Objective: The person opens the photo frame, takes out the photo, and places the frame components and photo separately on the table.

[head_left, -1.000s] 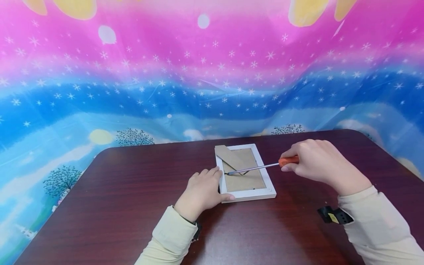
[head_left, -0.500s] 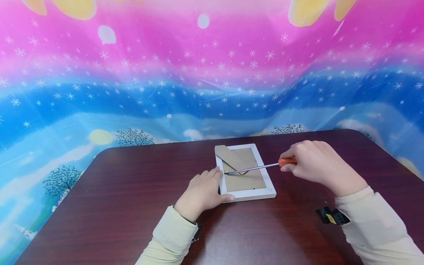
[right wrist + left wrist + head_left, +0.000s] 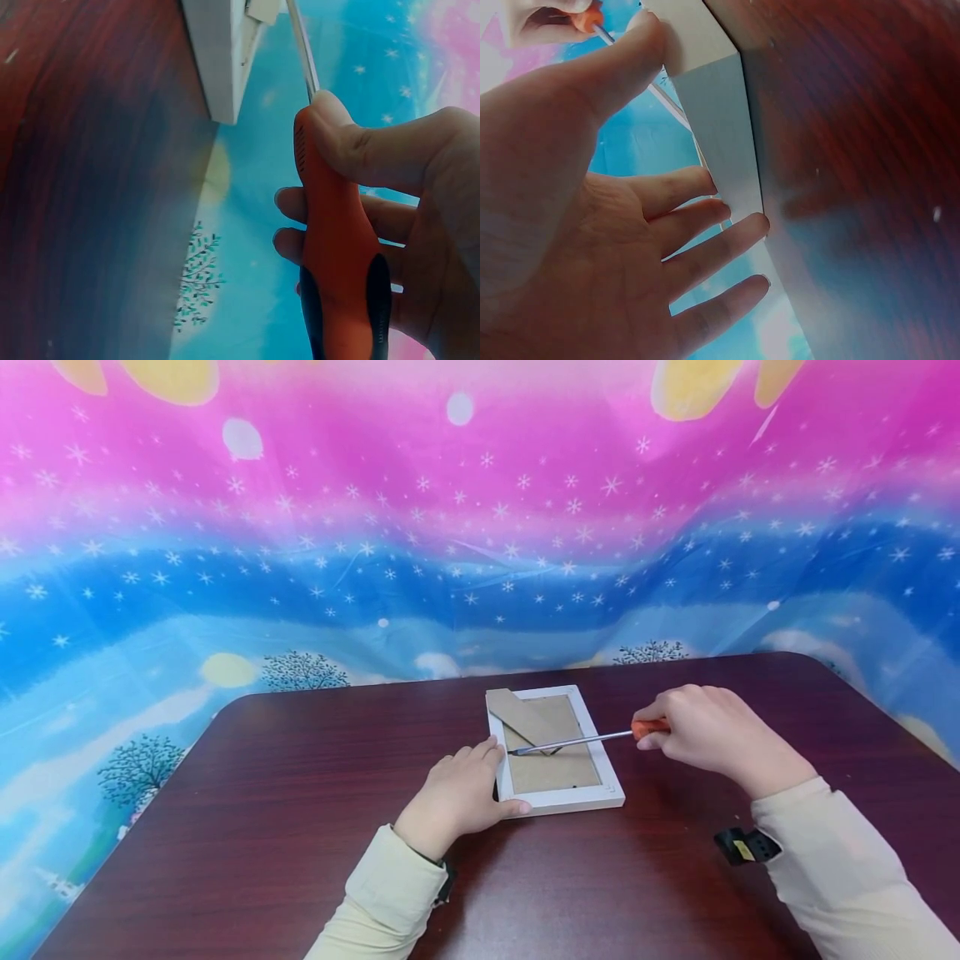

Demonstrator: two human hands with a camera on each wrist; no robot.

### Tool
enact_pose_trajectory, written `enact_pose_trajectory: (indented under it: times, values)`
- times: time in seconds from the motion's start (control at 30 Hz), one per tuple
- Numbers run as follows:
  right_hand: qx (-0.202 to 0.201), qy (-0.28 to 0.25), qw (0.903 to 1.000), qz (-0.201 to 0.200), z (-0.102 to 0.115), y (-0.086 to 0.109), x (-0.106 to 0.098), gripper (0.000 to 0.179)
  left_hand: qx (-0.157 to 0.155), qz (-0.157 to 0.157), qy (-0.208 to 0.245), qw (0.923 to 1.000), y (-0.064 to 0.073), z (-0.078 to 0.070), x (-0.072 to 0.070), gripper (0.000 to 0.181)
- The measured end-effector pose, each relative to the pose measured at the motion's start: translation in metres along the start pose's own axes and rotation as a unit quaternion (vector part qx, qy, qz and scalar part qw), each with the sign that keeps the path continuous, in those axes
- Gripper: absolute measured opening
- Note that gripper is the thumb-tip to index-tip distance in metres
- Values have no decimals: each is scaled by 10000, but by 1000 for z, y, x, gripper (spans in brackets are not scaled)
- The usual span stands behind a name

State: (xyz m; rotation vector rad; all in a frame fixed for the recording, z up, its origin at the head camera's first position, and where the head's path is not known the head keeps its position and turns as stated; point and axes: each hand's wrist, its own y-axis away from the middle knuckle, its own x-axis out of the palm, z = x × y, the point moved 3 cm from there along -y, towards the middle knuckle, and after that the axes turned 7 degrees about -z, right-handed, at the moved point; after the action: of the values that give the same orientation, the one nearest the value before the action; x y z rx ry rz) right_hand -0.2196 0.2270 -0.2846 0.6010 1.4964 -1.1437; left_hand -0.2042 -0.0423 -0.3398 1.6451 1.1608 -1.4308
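A white picture frame (image 3: 611,796) lies face down on the table, its brown backing board (image 3: 547,777) and folded brown stand (image 3: 527,718) facing up. My left hand (image 3: 459,789) steadies the frame at its near left corner. Its fairly straight fingers touch the left side, and its thumb lies on the near edge. With my right hand (image 3: 712,727) I grip the orange handle of a screwdriver (image 3: 330,217), thumb near the shaft. The thin metal shaft slants low across the backing, and its dark tip meets the frame's left inner edge beside my left fingertips.
The dark red-brown wooden table (image 3: 300,802) extends around the frame. Behind and left of it hangs a pink and blue printed cloth (image 3: 450,568) with snowflakes and trees. Black straps (image 3: 746,846) show at my cuffs.
My right hand and forearm have shifted slightly left and down, the screwdriver handle lowering a little. The tip stays at the frame's left inner edge. My left hand has barely moved.
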Motion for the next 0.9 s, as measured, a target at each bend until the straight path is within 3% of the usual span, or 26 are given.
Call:
enact_pose_trajectory:
  times: [0.37, 0.57, 0.9]
  values:
    - [-187, -86, 9998, 17, -11, -2, 15, 18, -2, 40, 46, 10000, 0, 0, 0, 84]
    - [-560, 276, 9968, -508, -7, -1, 8, 16, 37, 48, 9, 10000, -1, -1, -1, 83]
    - [-1147, 568, 9833, -1294, 10, -1, -5, 13, 100, 54, -33, 9999, 1, 0, -1, 84]
